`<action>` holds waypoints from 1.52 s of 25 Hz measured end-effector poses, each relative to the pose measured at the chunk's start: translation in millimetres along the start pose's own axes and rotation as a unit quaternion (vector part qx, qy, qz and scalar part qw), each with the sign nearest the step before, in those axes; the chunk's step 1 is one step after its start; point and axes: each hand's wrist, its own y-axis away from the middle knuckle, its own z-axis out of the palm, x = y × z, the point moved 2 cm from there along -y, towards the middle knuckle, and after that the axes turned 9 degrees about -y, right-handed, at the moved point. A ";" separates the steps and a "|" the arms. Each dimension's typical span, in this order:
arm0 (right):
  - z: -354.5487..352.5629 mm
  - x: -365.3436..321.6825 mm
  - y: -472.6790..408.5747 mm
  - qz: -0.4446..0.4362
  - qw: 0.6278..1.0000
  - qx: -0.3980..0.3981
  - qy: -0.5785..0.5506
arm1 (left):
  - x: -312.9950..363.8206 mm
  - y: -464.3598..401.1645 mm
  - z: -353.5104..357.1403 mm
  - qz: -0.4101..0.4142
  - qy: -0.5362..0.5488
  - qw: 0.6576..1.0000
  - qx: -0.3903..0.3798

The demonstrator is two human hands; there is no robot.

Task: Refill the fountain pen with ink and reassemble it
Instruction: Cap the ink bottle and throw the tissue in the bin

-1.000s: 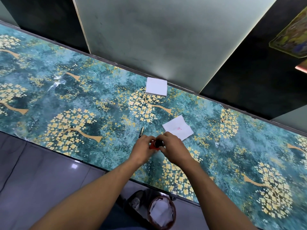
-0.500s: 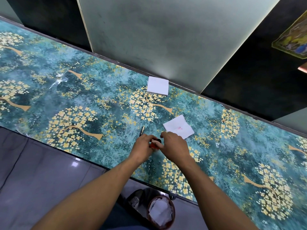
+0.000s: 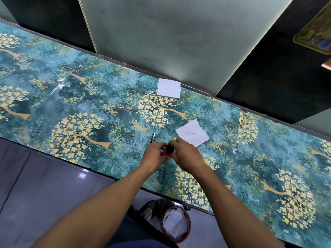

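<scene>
Left hand (image 3: 155, 154) grips red ink bottle (image 3: 164, 153) on surface (image 3: 107, 111) | right hand (image 3: 186, 156) fingers curled on its black cap (image 3: 169, 149) | pen (image 3: 152, 138) lies just beyond left hand

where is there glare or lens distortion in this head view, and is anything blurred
Head view: glare patches on the glossy teal floral tabletop at left and on the grey floor tile; wide-angle bending curves the table's far edge; the small red ink bottle with black cap between the hands stays reasonably sharp.

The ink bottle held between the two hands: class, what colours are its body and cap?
Ink bottle: red body, black cap; head view, the only one.
</scene>
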 end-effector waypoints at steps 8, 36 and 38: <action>4.8 -1.1 -0.1 0.007 1.000 0.019 -0.014 | -2.9 -2.3 2.2 0.000 -0.015 1.000 -0.002; 8.3 -6.5 -9.7 0.072 0.995 0.041 0.049 | -4.1 -3.2 2.8 0.000 -0.016 1.000 0.010; 8.2 -5.4 -4.0 0.046 0.998 0.036 0.012 | -4.2 -3.8 3.1 0.000 -0.018 1.000 0.005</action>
